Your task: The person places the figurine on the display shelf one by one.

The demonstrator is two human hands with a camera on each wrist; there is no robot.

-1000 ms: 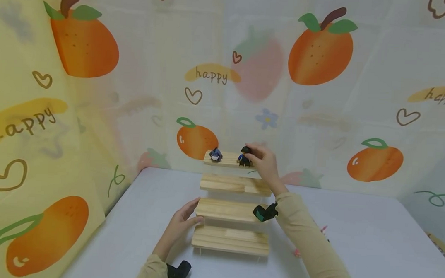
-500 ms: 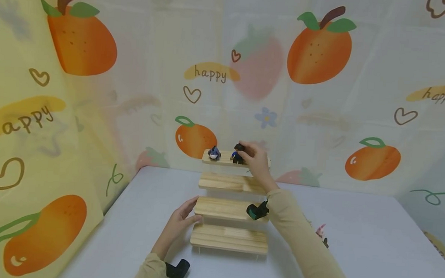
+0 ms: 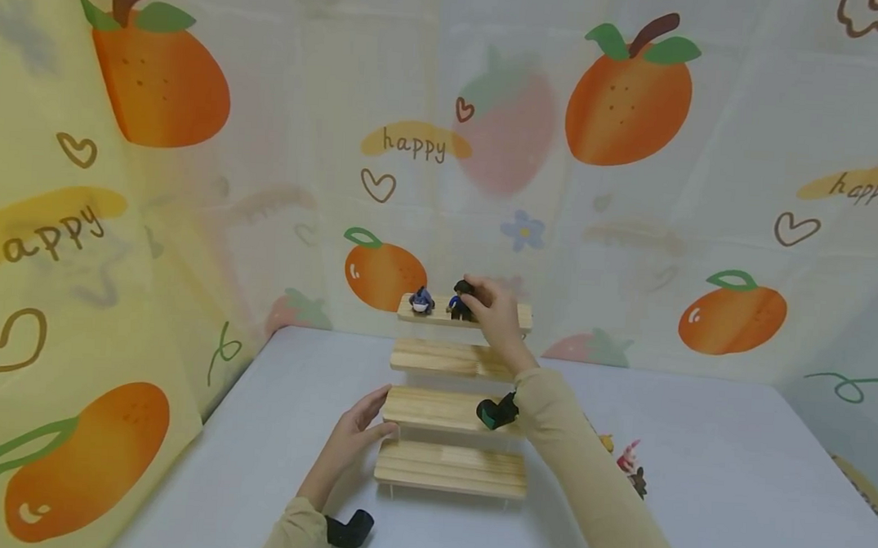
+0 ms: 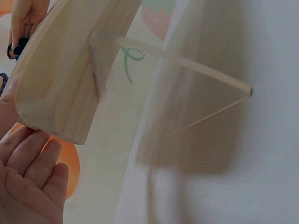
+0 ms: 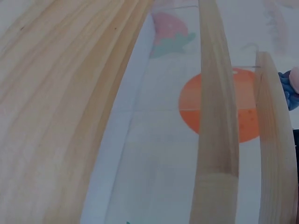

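A tiered wooden display stand [image 3: 433,409] with clear legs stands on the white table. My right hand [image 3: 502,313] pinches a small figurine [image 3: 459,301] with black top and legs and some blue at its side, low over the top shelf. Left of it on that shelf sits a blue-grey figurine [image 3: 421,300] with a white patch, also partly seen in the right wrist view as a blue figurine [image 5: 290,95]. My left hand [image 3: 354,434] holds the left end of the second shelf from the front, thumb and fingers on opposite sides of the shelf end [image 4: 51,102].
Right of the stand, partly behind my right sleeve, several small figurines are on the table: a yellow one [image 3: 606,442], a pink one [image 3: 628,456] and a dark brown one [image 3: 638,481]. A fruit-printed curtain [image 3: 633,217] hangs close behind the stand.
My right hand has moved left along the top shelf with the black figurine, nearer the blue-grey one. More of the figurines on the table show beside the sleeve. The left hand stays put.
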